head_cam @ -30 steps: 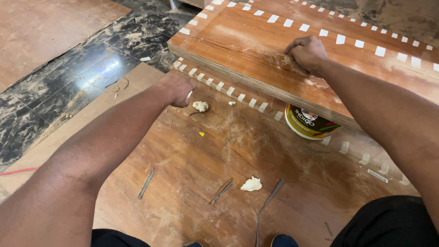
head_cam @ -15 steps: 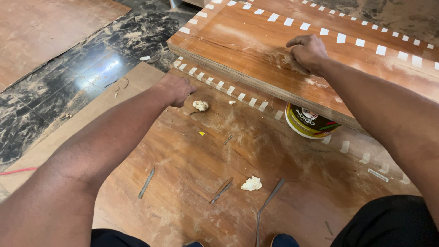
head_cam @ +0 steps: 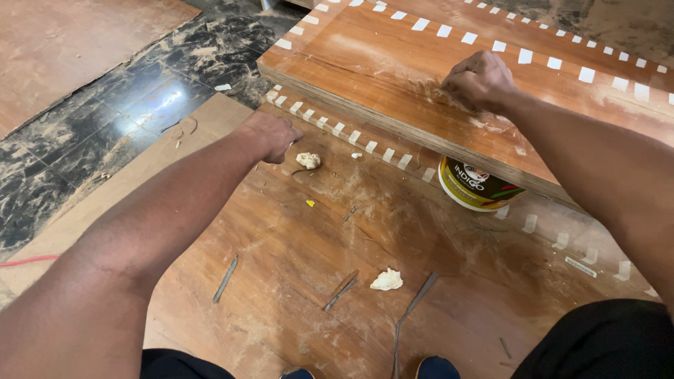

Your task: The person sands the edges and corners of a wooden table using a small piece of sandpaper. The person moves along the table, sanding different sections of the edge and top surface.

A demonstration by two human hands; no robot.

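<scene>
— What's under my right hand (head_cam: pixel 481 78)?

— Hidden; my curled fingers cover it. The raised board (head_cam: pixel 393 77) hides the tub's (head_cam: pixel 477 188) top.

— And the left hand (head_cam: pixel 272 135)?

— Fingertips tucked under, unseen. Both boards run past the frame's edge.

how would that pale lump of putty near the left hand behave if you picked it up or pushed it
The putty lump looks soft and irregular, so it would probably squash and hold finger marks rather than stay stiff. Its lumpy shape suggests it would not roll; pushed, it may drag or smear along the dusty wooden board. It seems small and likely light for the left hand.
</scene>
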